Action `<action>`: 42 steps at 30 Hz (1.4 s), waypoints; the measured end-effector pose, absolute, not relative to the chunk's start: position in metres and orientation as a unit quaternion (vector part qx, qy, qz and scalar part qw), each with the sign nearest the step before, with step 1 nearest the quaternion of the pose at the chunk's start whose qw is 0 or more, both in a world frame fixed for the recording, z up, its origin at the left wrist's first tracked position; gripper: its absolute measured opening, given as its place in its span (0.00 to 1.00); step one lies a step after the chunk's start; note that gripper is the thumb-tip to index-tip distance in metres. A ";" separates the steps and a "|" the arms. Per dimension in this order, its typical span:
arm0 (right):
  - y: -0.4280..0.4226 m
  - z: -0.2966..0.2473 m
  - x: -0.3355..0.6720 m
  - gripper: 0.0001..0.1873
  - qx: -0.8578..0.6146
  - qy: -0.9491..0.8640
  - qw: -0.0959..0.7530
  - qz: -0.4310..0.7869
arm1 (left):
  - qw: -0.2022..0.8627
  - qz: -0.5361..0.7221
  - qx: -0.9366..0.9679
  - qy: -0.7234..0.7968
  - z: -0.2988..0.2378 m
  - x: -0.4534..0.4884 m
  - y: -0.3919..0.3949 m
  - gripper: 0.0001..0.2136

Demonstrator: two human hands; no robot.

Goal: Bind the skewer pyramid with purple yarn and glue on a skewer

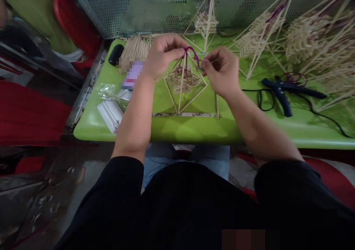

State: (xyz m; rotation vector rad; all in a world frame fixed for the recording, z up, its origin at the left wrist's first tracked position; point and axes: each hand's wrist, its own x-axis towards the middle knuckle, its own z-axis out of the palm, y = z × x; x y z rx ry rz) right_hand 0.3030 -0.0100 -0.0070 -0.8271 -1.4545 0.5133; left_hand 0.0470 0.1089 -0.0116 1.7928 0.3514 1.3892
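From my end I see the stick frame (182,82) on the near-middle of the green table (166,127), the left hand (168,56) pinching its purple cord (195,54) at the peak. The right hand's (222,71) fingertips meet beside the cord's end; what they grip I cannot tell. I'd steady the peak and draw cord gently, lest thin sticks bow. The left-side purple packet (133,74) is pixelated; I can read no writing or brand.

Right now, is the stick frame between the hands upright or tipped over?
Upright: the stick frame narrows to a peak by the left hand, its base spread below on the green table.
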 end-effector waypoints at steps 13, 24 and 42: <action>-0.014 -0.010 0.306 0.15 -0.388 -0.677 0.611 0.133 | 0.394 0.527 0.743 0.121 -0.020 0.046 0.120 0.15; -0.030 0.024 0.335 0.25 -0.498 -0.712 0.469 0.160 | 0.336 0.542 0.713 0.291 0.042 0.056 0.047 0.37; -0.042 0.045 0.334 0.12 -0.541 -0.747 0.361 0.141 | 0.358 0.560 0.679 0.313 0.042 0.057 0.049 0.24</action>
